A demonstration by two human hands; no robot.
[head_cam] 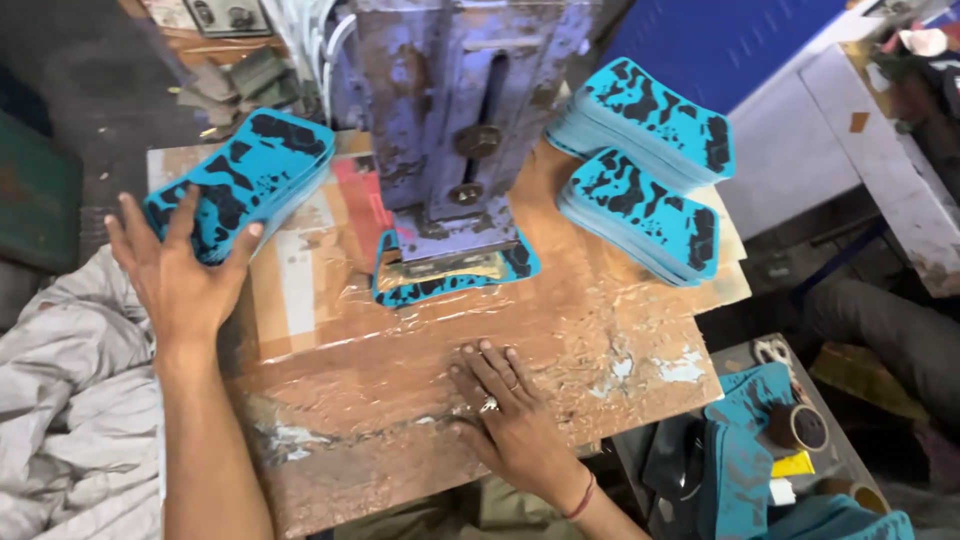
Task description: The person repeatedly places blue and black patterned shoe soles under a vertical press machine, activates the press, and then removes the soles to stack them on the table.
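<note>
Now left hand (178, 275) on sole stack (240, 180), right hand (505, 415) flat on table (400, 400)

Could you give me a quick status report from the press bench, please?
Left hand flat on the left insole stack. Right hand flat on the table. One insole under the press.

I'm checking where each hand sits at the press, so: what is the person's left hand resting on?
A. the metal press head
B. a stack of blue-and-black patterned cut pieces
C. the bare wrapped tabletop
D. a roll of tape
B: the left hand lies spread over the stack of blue-and-black pieces at the table's left edge, while the right hand lies flat on the wrapped tabletop.
</note>
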